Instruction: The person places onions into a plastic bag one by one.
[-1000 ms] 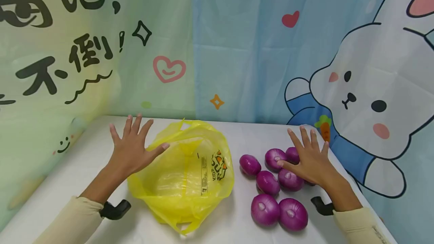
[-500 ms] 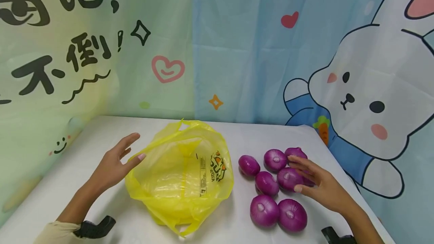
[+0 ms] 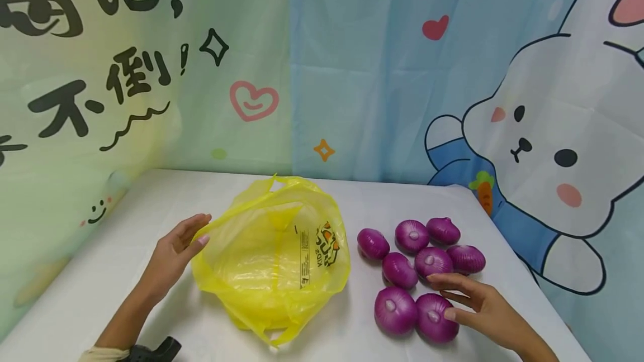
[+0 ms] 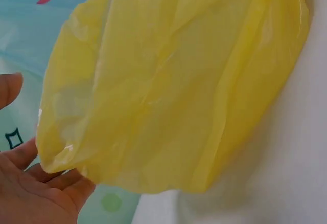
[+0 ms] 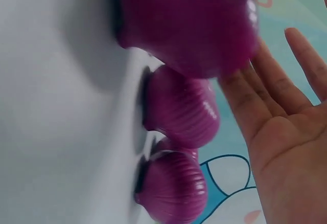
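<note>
A yellow plastic bag (image 3: 251,272) lies with its mouth spread wide on the white table. My left hand (image 3: 171,256) is at the bag's left edge, thumb apart from the fingers; in the left wrist view, its fingers (image 4: 56,183) reach to the far side of the plastic. Several purple-red onions sit to the right of the bag. Over the front right onion (image 3: 434,325) is my right hand (image 3: 485,312), fingers loosely bent and overlapping it in the head view. The right wrist view has the palm (image 5: 291,157) facing the onions, with fingertips close by a large one (image 5: 189,24).
Another big onion (image 3: 395,312) sits beside the front right one, and more are grouped behind, such as the leftmost onion (image 3: 373,243). A printed cloth backdrop (image 3: 342,71) rises behind the table (image 3: 166,200).
Both hands have drawn back from spread above the table. The left lowered to the bag's left edge; the right came down toward the front right onion, uncovering the onions behind.
</note>
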A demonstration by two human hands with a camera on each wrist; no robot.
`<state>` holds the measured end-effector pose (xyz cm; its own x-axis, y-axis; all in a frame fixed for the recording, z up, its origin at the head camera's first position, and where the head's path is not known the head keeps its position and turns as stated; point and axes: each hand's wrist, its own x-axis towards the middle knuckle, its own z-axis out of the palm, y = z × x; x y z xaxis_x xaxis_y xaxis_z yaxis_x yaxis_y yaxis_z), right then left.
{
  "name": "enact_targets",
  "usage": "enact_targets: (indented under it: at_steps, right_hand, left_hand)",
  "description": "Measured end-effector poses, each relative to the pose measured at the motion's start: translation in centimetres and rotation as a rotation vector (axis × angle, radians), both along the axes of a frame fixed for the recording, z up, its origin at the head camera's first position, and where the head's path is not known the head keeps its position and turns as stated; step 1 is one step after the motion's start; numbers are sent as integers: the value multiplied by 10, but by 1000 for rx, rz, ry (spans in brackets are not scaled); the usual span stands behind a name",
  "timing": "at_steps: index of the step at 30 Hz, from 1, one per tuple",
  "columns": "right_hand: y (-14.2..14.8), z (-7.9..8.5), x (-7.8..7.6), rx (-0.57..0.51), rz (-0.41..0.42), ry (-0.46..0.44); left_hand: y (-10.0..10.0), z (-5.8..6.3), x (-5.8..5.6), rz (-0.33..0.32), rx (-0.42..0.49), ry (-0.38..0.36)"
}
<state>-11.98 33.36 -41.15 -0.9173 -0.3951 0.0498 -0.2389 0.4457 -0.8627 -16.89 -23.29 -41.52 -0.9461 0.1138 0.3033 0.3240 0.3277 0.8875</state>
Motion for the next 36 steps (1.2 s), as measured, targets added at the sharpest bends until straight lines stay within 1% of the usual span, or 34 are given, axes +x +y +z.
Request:
enact_targets:
  at_steps: [2,4,7,10,11,14,17,18,20,23,28,32,36]
  right_hand:
    - [-1,-2,1,25,8,-12]
    - [-1,-4,2,38,12,-20]
    - [-1,-7,2,63,25,-21]
    - [0,-10,2,98,46,-53]
    - [0,-11,2,116,49,-68]
    - [1,-15,3,151,50,-159]
    - [1,-19,3,159,45,-241]
    - [1,-20,4,158,43,-262]
    - [1,-20,5,148,48,-265]
    - [4,-16,6,158,48,-208]
    - [13,-2,9,166,41,-55]
    - [12,11,9,122,20,27]
    - [3,23,6,72,0,100]
  left_hand:
    - [3,-3,-2,7,4,1]
    - [7,-5,-3,17,1,-13]
    - [11,-8,-4,47,-37,-37]
    - [14,-8,-4,87,-79,-64]
    - [15,-8,-5,99,-90,-69]
    - [15,-9,-6,138,-125,-72]
    - [16,-10,-9,163,-147,-54]
    - [16,-10,-9,170,-154,-43]
    - [16,-10,-10,184,-164,-21]
    - [18,-9,-10,202,-155,4]
    - [21,-3,-10,262,-88,2]
    - [21,0,-10,300,-74,6]
    - [22,0,-12,324,-82,15]
